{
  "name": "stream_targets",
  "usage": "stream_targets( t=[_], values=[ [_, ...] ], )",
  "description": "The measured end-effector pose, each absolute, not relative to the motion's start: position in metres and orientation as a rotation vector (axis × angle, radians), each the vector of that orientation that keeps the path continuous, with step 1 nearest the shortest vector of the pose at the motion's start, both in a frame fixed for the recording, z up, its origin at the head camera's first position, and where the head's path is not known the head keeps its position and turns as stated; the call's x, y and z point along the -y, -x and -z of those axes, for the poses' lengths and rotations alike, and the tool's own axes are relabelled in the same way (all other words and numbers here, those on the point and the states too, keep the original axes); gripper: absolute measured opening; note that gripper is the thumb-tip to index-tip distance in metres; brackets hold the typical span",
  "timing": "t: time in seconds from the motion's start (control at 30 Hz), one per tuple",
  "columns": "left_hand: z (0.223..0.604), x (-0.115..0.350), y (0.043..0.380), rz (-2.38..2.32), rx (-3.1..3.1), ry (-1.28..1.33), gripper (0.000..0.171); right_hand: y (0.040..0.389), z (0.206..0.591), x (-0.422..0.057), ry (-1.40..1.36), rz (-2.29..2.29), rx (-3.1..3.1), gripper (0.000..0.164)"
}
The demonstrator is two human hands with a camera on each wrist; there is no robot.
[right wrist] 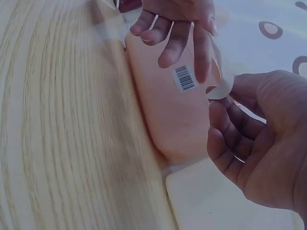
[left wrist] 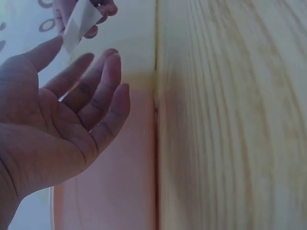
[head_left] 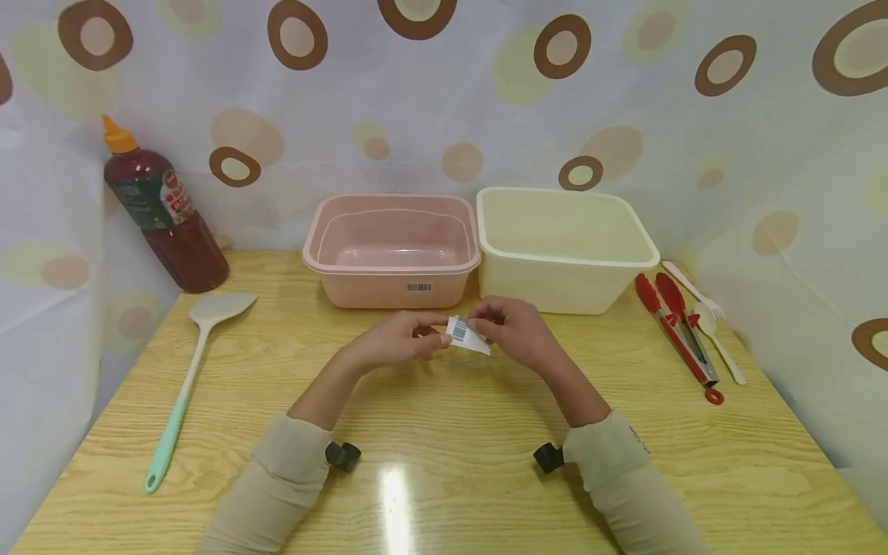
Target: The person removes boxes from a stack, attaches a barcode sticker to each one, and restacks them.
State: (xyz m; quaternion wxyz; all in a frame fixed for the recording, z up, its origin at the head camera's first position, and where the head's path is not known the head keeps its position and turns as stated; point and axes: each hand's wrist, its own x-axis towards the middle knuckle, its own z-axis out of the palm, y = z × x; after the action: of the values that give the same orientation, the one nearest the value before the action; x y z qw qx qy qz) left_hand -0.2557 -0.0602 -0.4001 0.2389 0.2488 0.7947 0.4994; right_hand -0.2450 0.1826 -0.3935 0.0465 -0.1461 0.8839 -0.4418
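A small white barcode label is stretched between both hands, just in front of the pink basin. My left hand holds its left edge by thumb and index fingertips; the other fingers are loosely bent, as the left wrist view shows. From the other side my right hand pinches the label's upper right part. In the right wrist view, the label curls at the right thumb and fingertips. A separate barcode sticker is on the pink basin's front wall.
A cream basin stands beside the pink one. At left are a sauce bottle and a spatula with a mint handle. Red-handled tongs, a pale fork and a pale spoon lie at right.
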Motion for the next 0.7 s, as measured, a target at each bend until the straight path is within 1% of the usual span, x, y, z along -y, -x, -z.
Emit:
stream_targets(
  t=[0.13,0.27,0.4,0.57,0.7],
  values=[
    [0.398,0.057,0.253,-1.390,-2.172,-0.709,0.049,0.244,0.393,-0.181,0.403,1.451,-2.681,0.014],
    [0.396,0.054,0.251,-1.416,-2.194,-0.707,0.057,0.243,0.392,-0.178,0.333,1.530,-2.675,0.014],
    [0.394,0.050,0.250,-1.447,-2.215,-0.674,0.061,0.241,0.391,-0.174,0.297,1.592,-2.667,0.014],
    [0.394,0.046,0.249,-1.477,-2.237,-0.621,0.062,0.239,0.391,-0.167,0.288,1.649,-2.654,0.015],
    [0.397,0.044,0.248,-1.505,-2.232,-0.634,0.055,0.237,0.392,-0.163,0.267,1.659,-2.617,0.014]
  ],
)
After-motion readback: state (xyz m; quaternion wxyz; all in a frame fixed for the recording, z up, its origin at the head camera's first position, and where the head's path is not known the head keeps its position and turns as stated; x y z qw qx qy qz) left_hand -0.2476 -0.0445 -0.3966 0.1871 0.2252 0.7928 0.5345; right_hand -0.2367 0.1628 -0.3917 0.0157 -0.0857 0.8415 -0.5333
